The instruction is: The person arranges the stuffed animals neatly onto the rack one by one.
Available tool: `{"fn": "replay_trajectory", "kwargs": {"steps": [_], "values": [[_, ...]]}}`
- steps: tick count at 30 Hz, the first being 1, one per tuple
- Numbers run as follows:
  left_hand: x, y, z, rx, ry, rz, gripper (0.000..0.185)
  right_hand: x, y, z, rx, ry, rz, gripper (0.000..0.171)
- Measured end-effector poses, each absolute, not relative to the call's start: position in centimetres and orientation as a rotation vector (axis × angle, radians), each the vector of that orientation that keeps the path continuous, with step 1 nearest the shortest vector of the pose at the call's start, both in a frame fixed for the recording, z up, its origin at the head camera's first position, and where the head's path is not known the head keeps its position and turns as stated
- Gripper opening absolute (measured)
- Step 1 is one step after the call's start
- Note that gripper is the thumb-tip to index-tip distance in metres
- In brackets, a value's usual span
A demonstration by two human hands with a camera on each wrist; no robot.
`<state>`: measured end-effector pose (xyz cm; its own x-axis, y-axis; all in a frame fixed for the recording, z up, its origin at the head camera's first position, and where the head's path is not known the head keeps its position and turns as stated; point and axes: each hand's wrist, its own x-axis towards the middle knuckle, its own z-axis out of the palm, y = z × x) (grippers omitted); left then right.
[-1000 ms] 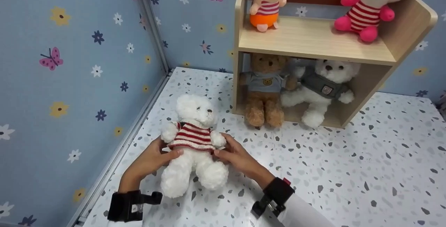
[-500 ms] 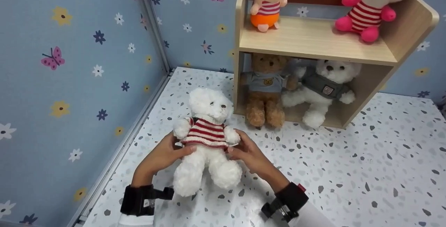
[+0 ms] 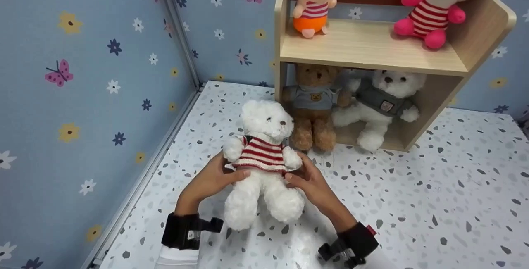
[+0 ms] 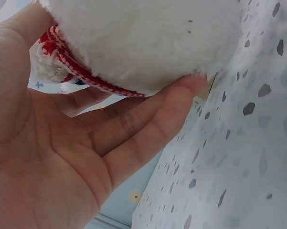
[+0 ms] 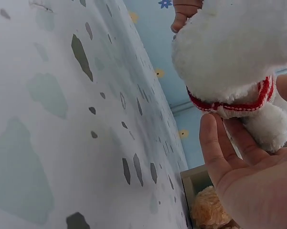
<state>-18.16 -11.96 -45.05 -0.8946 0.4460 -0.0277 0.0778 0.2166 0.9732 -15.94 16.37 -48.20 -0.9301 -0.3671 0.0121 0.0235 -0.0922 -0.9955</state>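
Note:
A white teddy bear (image 3: 264, 153) in a red-and-white striped sweater is held upright between both hands, just above the speckled tabletop (image 3: 413, 203). My left hand (image 3: 210, 178) grips its waist from the left, thumb in front on the sweater hem. My right hand (image 3: 312, 180) grips the other side the same way. In the left wrist view my fingers (image 4: 133, 129) lie under the bear's fluffy body (image 4: 148, 38). The right wrist view shows my right hand (image 5: 248, 176) cupped behind the bear (image 5: 234, 43). The bear hangs just in front of the shelf's left end.
A wooden shelf unit (image 3: 372, 48) stands at the back. Its lower bay holds a brown bear (image 3: 314, 108) and a white bear in a grey top (image 3: 382, 99). Two dolls (image 3: 312, 4) (image 3: 434, 13) sit on top. A flowered wall (image 3: 82, 74) closes the left.
Both hands have carried the white bear to the right and farther back, toward the shelf's left end. The grip on its waist is the same.

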Motion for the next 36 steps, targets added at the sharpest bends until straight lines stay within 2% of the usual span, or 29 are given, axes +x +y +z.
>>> {"fn": "replay_trajectory", "kwargs": {"steps": [24,36], "values": [[-21.0,-5.8,-44.4,0.524,2.247,1.707,0.074,-16.7,20.1,-47.3,-0.14,1.957,-2.343,0.058],[-22.4,-2.9,-44.6,0.564,2.196,1.707,0.059,-17.4,21.9,-46.5,0.019,2.002,-2.44,0.052]]}}
